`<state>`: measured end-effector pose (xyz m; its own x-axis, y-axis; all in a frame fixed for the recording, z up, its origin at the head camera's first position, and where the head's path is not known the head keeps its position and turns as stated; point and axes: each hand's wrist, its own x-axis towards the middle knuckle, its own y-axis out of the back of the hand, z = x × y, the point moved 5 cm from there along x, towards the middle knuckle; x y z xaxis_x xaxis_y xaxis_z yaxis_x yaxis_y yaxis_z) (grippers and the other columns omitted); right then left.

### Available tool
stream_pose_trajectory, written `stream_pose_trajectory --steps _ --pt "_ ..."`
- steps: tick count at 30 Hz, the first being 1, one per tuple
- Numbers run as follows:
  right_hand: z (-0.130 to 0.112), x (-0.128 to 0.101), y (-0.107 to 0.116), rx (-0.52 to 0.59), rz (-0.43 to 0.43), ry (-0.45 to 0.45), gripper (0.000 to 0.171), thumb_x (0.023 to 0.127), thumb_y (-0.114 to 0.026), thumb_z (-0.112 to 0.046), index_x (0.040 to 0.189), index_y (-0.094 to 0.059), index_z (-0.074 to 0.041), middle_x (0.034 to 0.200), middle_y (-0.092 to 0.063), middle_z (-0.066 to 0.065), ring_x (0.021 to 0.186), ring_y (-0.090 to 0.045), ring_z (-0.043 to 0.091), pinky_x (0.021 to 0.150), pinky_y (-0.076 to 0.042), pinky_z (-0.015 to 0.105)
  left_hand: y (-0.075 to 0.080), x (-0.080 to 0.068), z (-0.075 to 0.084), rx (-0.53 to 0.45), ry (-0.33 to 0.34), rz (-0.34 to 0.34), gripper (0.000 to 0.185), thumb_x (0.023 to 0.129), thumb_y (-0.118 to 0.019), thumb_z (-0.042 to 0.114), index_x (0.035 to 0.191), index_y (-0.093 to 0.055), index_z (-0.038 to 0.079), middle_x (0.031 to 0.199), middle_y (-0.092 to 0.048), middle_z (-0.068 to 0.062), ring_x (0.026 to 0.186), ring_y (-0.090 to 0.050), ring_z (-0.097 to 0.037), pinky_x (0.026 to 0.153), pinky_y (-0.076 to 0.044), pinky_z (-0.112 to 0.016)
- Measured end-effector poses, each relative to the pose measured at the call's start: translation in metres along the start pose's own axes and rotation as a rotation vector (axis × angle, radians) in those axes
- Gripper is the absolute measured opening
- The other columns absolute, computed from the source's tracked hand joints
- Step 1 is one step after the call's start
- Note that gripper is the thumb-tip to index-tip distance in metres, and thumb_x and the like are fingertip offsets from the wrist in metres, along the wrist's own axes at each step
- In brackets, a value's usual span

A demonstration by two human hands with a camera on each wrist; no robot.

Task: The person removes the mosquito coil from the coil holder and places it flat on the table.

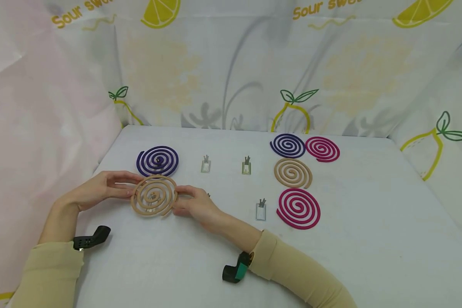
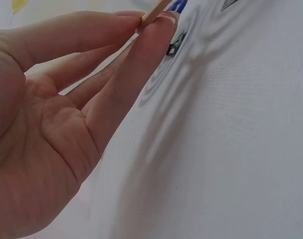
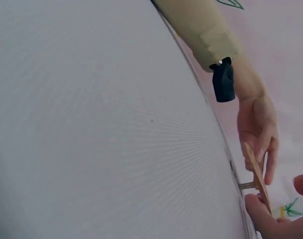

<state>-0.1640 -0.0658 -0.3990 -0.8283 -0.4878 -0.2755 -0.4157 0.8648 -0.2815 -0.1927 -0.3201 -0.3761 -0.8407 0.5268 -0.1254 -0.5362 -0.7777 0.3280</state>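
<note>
Both hands hold a tan mosquito coil (image 1: 152, 199) by opposite edges, over a small metal coil stand (image 1: 152, 209) seen through its rings. My left hand (image 1: 117, 186) pinches the left rim between thumb and fingers; the left wrist view shows this pinch closely. At the right rim, my right hand (image 1: 198, 207) grips with thumb and fingers. In the right wrist view the coil (image 3: 259, 174) appears edge-on, slightly above the table, with a stand's prong by it. Just behind lies a dark purple mosquito coil (image 1: 159, 161), a stand tip showing at its centre.
More stands lie mid-table: one at back (image 1: 205, 166), another beside it (image 1: 246, 167), one nearer (image 1: 260, 211), and one mostly hidden behind the right hand. To the right lie a purple coil (image 1: 287, 146), two magenta coils (image 1: 322, 149) and a tan coil (image 1: 292, 173). Printed cloth hangs behind.
</note>
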Motion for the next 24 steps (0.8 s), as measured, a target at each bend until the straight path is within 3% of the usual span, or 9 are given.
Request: stream_pose_trajectory --steps 6,17,24 --pt "0.0003 0.0020 -0.0012 0.042 -0.012 0.004 0.048 0.089 -0.060 0.008 0.137 -0.052 0.006 0.132 -0.059 0.014 0.086 -0.068 0.019 0.093 -0.058 0.036 0.0001 0.0000 0.0005 -0.013 -0.001 -0.003 0.040 0.096 -0.059 -0.002 0.135 -0.052 -0.009 0.124 -0.068 0.008 0.104 -0.069 -0.011 0.087 -0.060 -0.029" --pt "-0.0032 -0.0011 -0.0010 0.069 -0.024 0.022 0.051 0.088 -0.057 0.010 0.138 -0.051 0.007 0.133 -0.057 0.014 0.085 -0.068 0.020 0.091 -0.059 0.034 0.0011 -0.0018 0.0024 -0.006 -0.003 0.006 0.039 0.098 -0.057 -0.001 0.136 -0.051 -0.009 0.125 -0.067 0.009 0.106 -0.069 -0.011 0.087 -0.060 -0.030" --pt "-0.0068 -0.0034 0.0006 0.042 -0.018 0.041 0.050 0.088 -0.061 0.006 0.138 -0.052 0.005 0.136 -0.058 0.014 0.101 -0.070 0.031 0.092 -0.059 0.034 0.0023 -0.0037 0.0070 0.020 0.002 0.033 0.038 0.098 -0.057 0.001 0.135 -0.053 -0.006 0.124 -0.068 0.009 0.106 -0.069 -0.011 0.089 -0.058 -0.026"
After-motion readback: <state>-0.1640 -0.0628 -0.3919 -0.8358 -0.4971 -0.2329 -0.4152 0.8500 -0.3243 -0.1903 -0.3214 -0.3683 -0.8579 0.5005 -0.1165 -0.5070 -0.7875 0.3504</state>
